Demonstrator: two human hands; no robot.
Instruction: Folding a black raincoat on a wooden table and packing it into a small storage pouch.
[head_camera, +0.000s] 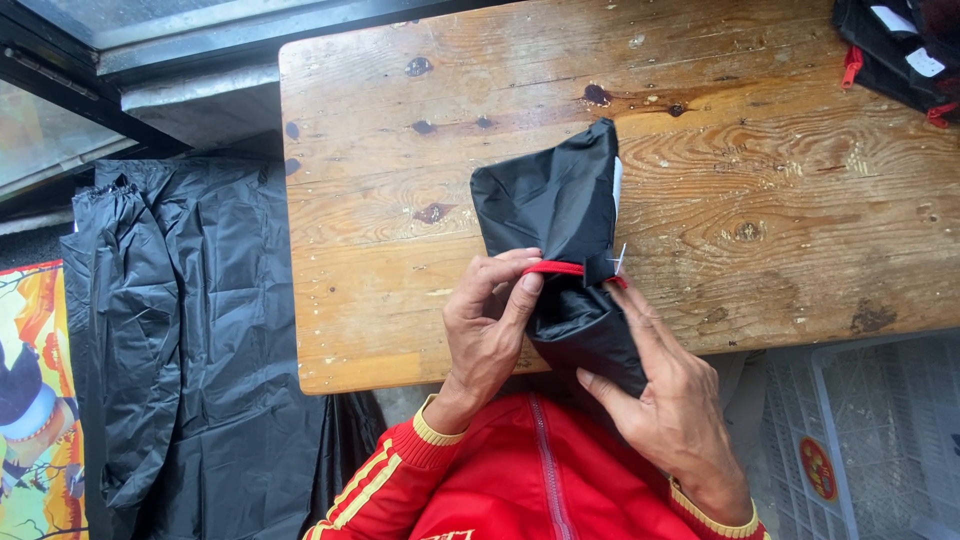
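A folded black fabric pouch (555, 200) with a red trim strip (553, 267) lies on the wooden table (780, 200), its lower part hanging toward me over the near edge. My left hand (487, 325) pinches the red trim at the pouch's left side with thumb and fingers. Flat against the pouch's lower right side rests my right hand (665, 395), fingers stretched out and pressing the fabric. A small white tag (620, 258) sticks out by the trim. Both sleeves are red with yellow stripes.
Black plastic sheeting (190, 340) drapes a bin left of the table. More black fabric items with red trim (895, 50) sit at the table's far right corner. A pale plastic crate (860, 440) stands below at the right. A colourful printed bag (35, 400) is at the far left.
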